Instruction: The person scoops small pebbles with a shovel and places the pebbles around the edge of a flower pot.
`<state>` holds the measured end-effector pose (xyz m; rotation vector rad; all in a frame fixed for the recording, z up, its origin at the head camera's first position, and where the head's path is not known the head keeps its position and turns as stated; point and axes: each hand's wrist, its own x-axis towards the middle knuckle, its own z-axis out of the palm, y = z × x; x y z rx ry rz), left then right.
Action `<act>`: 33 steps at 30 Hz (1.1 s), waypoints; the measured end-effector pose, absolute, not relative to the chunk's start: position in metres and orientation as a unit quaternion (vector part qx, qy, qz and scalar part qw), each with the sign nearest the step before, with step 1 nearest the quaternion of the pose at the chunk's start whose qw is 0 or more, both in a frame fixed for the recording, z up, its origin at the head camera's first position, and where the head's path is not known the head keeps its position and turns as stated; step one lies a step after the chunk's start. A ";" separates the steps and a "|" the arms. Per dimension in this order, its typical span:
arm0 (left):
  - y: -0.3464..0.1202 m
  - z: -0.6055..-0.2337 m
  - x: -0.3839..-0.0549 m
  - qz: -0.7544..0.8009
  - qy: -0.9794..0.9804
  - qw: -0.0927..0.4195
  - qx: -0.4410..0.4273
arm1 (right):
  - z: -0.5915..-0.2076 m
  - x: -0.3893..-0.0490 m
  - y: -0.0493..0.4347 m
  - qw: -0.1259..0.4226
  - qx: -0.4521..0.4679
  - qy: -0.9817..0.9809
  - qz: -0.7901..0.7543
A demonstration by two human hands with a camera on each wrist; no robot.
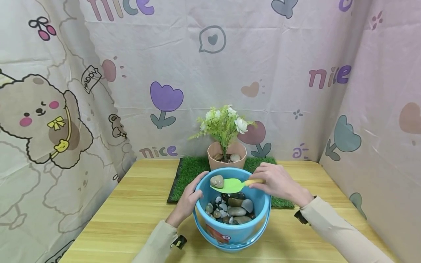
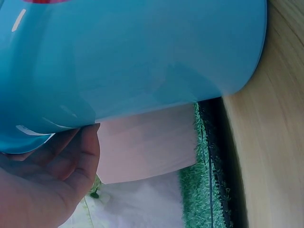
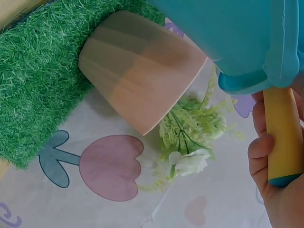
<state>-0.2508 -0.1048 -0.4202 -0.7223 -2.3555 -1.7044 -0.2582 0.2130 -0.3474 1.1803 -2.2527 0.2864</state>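
A blue bucket (image 1: 231,228) stands on the table with several grey, brown, black and white stones (image 1: 236,211) inside. My left hand (image 1: 188,199) grips its left rim, thumb over the edge; in the left wrist view the fingers (image 2: 85,156) lie against the outer wall below the rim. My right hand (image 1: 274,180) holds a toy shovel by its yellow handle (image 3: 283,137), above the bucket's right rim. The shovel's green blade (image 1: 232,185) reaches over the bucket's opening, carrying a tan stone (image 1: 217,181) at its tip.
Behind the bucket, a pink pot (image 1: 227,155) with an artificial white-flowered plant (image 1: 225,124) and some stones stands on a green turf mat (image 1: 192,171). The wooden table (image 1: 131,212) meets printed cloth (image 1: 213,73) at the back and sides. The bucket's handle hangs down in front.
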 end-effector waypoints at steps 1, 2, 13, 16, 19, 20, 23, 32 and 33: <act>-0.105 -0.420 -0.251 -0.567 -0.785 0.074 -0.240 | -0.347 -0.258 0.214 0.287 0.441 -0.843 0.107; -0.105 -0.421 -0.251 -0.566 -0.785 0.073 -0.241 | -0.346 -0.258 0.214 0.288 0.440 -0.844 0.106; -0.106 -0.420 -0.252 -0.569 -0.781 0.060 -0.250 | -0.337 -0.261 0.222 0.300 0.418 -0.853 0.083; -0.106 -0.420 -0.252 -0.570 -0.780 0.058 -0.251 | -0.334 -0.263 0.223 0.306 0.413 -0.854 0.081; -0.106 -0.420 -0.252 -0.570 -0.781 0.059 -0.249 | -0.332 -0.263 0.224 0.303 0.408 -0.857 0.080; -0.105 -0.420 -0.251 -0.570 -0.781 0.061 -0.248 | -0.330 -0.263 0.224 0.300 0.408 -0.859 0.080; -0.105 -0.420 -0.251 -0.570 -0.782 0.063 -0.244 | -0.328 -0.264 0.224 0.297 0.405 -0.861 0.076; -0.105 -0.419 -0.250 -0.571 -0.781 0.064 -0.247 | -0.325 -0.266 0.225 0.321 0.401 -0.855 0.077; -0.105 -0.419 -0.250 -0.571 -0.781 0.064 -0.246 | -0.325 -0.266 0.225 0.324 0.402 -0.853 0.078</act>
